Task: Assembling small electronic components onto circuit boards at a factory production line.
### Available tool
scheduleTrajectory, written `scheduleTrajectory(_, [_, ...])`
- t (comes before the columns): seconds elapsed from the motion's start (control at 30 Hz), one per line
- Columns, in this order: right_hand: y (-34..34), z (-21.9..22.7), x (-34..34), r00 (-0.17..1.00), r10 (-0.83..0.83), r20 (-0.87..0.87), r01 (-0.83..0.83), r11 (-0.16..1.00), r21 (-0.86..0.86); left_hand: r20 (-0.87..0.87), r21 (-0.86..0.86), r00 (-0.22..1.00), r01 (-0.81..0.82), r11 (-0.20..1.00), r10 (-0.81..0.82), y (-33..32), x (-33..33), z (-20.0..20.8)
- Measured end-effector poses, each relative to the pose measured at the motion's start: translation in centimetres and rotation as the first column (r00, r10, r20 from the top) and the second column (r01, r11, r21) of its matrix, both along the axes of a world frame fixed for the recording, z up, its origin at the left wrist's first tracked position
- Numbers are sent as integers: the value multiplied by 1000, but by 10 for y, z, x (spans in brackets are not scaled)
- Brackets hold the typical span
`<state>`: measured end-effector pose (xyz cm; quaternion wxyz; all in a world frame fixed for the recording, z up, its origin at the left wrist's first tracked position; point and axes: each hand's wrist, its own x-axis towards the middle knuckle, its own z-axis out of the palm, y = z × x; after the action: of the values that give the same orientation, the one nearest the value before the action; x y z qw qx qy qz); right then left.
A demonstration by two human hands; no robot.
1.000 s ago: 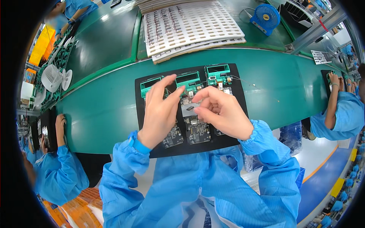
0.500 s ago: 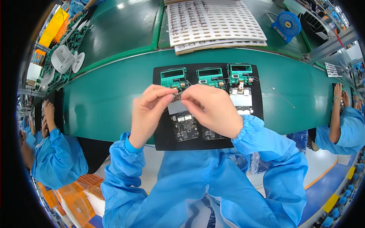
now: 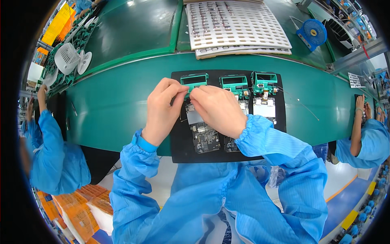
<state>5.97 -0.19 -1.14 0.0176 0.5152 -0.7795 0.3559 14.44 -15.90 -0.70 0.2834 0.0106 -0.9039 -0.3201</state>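
My left hand (image 3: 162, 110) and my right hand (image 3: 219, 110) meet fingertip to fingertip over the lower edge of the leftmost green housing (image 3: 194, 79). Both are closed in a pinch; what sits between the fingers is too small and covered to make out. Below them lies a dark circuit board (image 3: 206, 138) with a silvery plate (image 3: 194, 117), partly under my right hand. A middle green housing (image 3: 234, 82) and a right green housing (image 3: 265, 81) stand in the same row. The right one joins a board with a pale plate (image 3: 264, 110). All rest on a black mat (image 3: 180, 142).
White slotted foam trays (image 3: 239, 30) with small parts lie beyond the mat. A blue fan (image 3: 313, 33) stands at the far right, a white fan (image 3: 67, 58) at the left. Thin wires (image 3: 302, 105) trail off the mat's right side. Co-workers sit on both sides.
Both hands have shifted slightly away from me, from the board's upper end to the left housing's lower edge. The whole view has moved a little. The left co-worker's arm has reached farther forward.
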Motion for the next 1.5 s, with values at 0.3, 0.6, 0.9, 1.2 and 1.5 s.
scheduleTrajectory(0.3, [48,22,-14,986,-165,-17,162,978,-131,-15,-414,998,44,909,-55,-4,16,-9])
scheduleTrajectory(0.6, [94,14,-36,760,-456,-463,522,853,16,-18,-522,997,53,851,-73,-9,12,-10])
scheduleTrajectory(0.9, [82,4,-41,684,-411,-603,550,833,57,7,-377,994,105,920,-111,-17,13,-9])
scheduleTrajectory(1.2, [91,26,-44,893,-449,-42,434,880,-192,-39,-318,989,125,940,-145,-20,13,-16])
scheduleTrajectory(1.5, [36,8,-18,852,-212,-478,246,969,8,-84,-436,974,153,887,-209,-41,4,-4])
